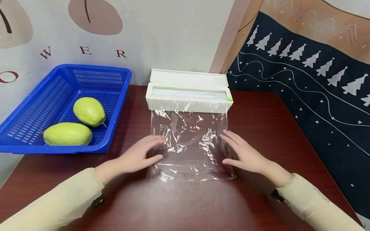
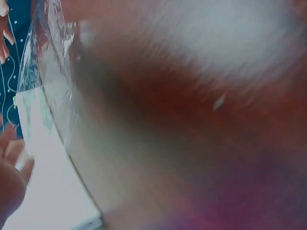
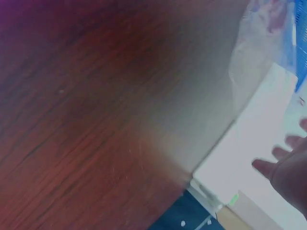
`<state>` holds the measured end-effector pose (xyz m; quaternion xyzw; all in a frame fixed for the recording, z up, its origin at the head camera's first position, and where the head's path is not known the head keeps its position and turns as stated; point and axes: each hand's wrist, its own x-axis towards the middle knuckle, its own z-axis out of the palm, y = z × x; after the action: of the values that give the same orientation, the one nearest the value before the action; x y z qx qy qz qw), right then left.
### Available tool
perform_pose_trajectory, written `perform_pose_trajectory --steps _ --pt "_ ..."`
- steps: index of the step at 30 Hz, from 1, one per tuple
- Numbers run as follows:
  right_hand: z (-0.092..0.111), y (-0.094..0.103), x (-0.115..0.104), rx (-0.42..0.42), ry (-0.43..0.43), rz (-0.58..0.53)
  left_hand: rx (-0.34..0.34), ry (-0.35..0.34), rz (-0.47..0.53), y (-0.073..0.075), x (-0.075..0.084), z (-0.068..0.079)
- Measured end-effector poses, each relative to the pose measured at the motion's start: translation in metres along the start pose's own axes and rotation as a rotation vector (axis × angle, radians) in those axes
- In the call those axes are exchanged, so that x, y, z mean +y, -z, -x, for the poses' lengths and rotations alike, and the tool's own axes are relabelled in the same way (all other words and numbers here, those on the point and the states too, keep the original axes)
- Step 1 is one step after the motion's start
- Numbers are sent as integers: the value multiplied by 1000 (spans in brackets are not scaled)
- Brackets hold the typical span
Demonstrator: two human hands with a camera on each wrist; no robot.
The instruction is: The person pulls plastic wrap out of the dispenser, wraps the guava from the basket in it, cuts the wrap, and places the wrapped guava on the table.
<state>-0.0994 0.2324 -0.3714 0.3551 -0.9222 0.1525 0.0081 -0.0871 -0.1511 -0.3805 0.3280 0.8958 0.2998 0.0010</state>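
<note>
A clear sheet of plastic wrap (image 1: 188, 144) lies pulled out over the table, its far end running back to a white wrap dispenser box (image 1: 189, 104) with a raised lid and a green slider at the right. At the sheet's left edge is my left hand (image 1: 138, 154), fingers extended and thumb apart. My right hand (image 1: 245, 154) is at the opposite edge, its fingers likewise spread. Neither hand grips anything; whether the fingertips touch the film I cannot tell. In the wrist views the left hand (image 2: 12, 177) and right hand (image 3: 292, 167) show only in part.
On the left stands a blue plastic basket (image 1: 118, 106) holding two yellow-green oval fruits (image 1: 89, 111). The dark red wooden table (image 1: 185, 205) reaches back to a printed cloth wall. Dark blue fabric with white trees (image 1: 312, 96) hangs along the right side.
</note>
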Motion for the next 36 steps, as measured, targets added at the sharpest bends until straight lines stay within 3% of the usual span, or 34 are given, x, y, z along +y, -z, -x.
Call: perform_pose_trajectory --steps 4,7,15,22,26,30,33,36 --pt "-11 -13 4 -96 10 66 -79 45 -212 -6 -2 -7" --pt "-14 -24 5 -166 31 90 -157 75 -292 -10 -5 -6" --pt "-18 -39 10 -226 98 121 -232 153 -321 -15 -10 4" --pt "6 -33 18 -235 -8 81 -202 51 -323 -12 10 -17" --pt "17 -30 22 -227 -30 84 -128 16 -300 9 28 -27" --pt "24 -28 26 -208 -29 88 -31 20 -282 42 37 -31" --pt "27 -27 28 -186 -25 90 55 65 -286 71 29 -28" --pt "28 -27 29 -182 -26 88 101 185 -238 99 10 -18"
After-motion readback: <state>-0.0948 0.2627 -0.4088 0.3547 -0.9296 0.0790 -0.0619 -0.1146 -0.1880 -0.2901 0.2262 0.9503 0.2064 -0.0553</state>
